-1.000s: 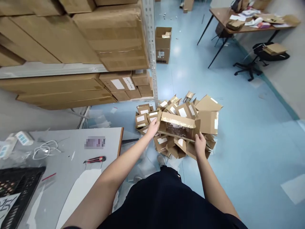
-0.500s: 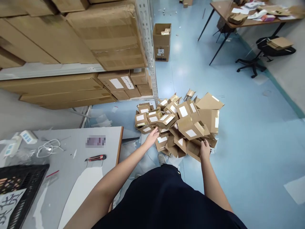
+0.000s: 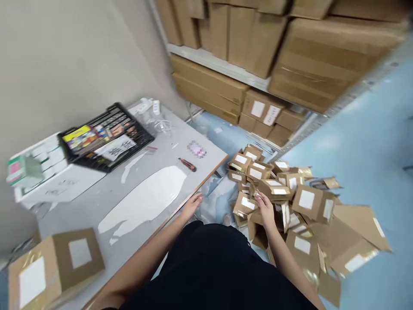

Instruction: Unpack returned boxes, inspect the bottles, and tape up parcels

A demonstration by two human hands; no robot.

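The left hand [image 3: 192,206] lies open by the near edge of the bench [image 3: 151,185], well apart from the right hand [image 3: 265,211]. Its fingers reach into a loose heap of cardboard boxes [image 3: 274,189] on the floor [image 3: 371,129] beyond that edge, though any grip is hard to tell; a light touch suits the heap.

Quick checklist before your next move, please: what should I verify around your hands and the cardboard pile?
1. Right hand: at the pile; whether it has a firm grip: cannot tell.
2. Left hand: by the table edge, holding nothing visible: ok.
3. Knife: lying on the table, apart from both hands: ok.
4. Pile: loose, uneven heap on the floor: not ok.
5. Shoe: beside the pile, with no box on it: ok.
6. Contents of the box: not visible: cannot tell.
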